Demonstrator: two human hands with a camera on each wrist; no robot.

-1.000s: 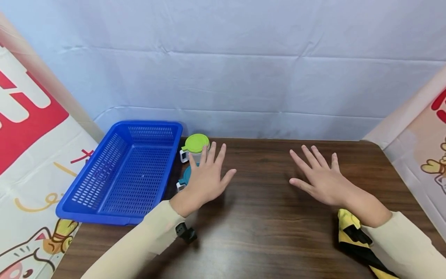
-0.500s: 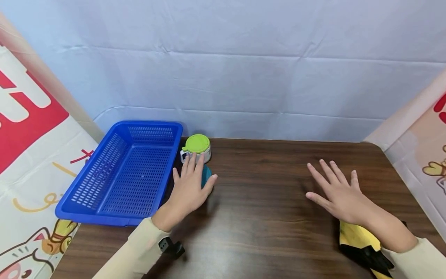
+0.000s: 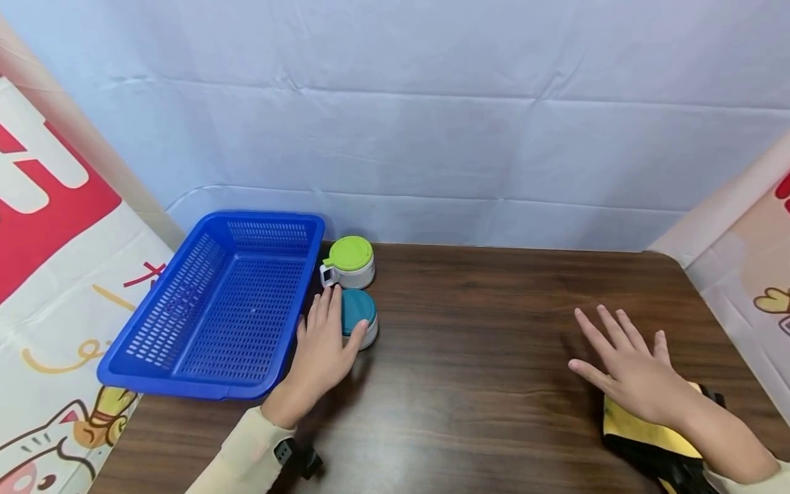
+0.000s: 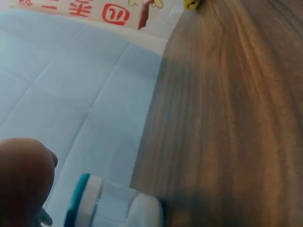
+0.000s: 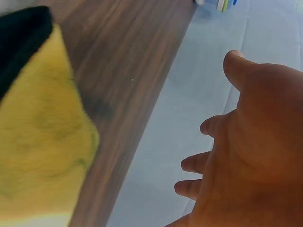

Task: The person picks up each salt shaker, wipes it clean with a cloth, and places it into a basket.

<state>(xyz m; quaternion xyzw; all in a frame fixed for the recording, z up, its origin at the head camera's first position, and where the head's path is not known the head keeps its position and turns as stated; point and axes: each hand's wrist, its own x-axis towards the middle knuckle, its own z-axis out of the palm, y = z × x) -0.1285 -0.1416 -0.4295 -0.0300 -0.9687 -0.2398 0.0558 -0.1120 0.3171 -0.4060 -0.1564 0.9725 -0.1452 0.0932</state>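
On the left of the table (image 3: 481,370), a blue-lidded cup (image 3: 359,310) is standing just right of a basket (image 3: 179,389), with a green-lidded cup (image 3: 350,255) standing on its far side. The left hand (image 3: 321,351) is hovering by the blue-lidded cup's left side, its fingers lying straight and close together, its thumb standing apart; whether it is touching, I cannot tell. On the near right, the right hand (image 3: 642,377) is hanging above a yellow and black cloth (image 3: 638,427), fingers spread and holding nothing. The step in hand seems to be lining up a grasp on the blue-lidded cup; gripping it would be calling for fingers and thumb curling round its body.
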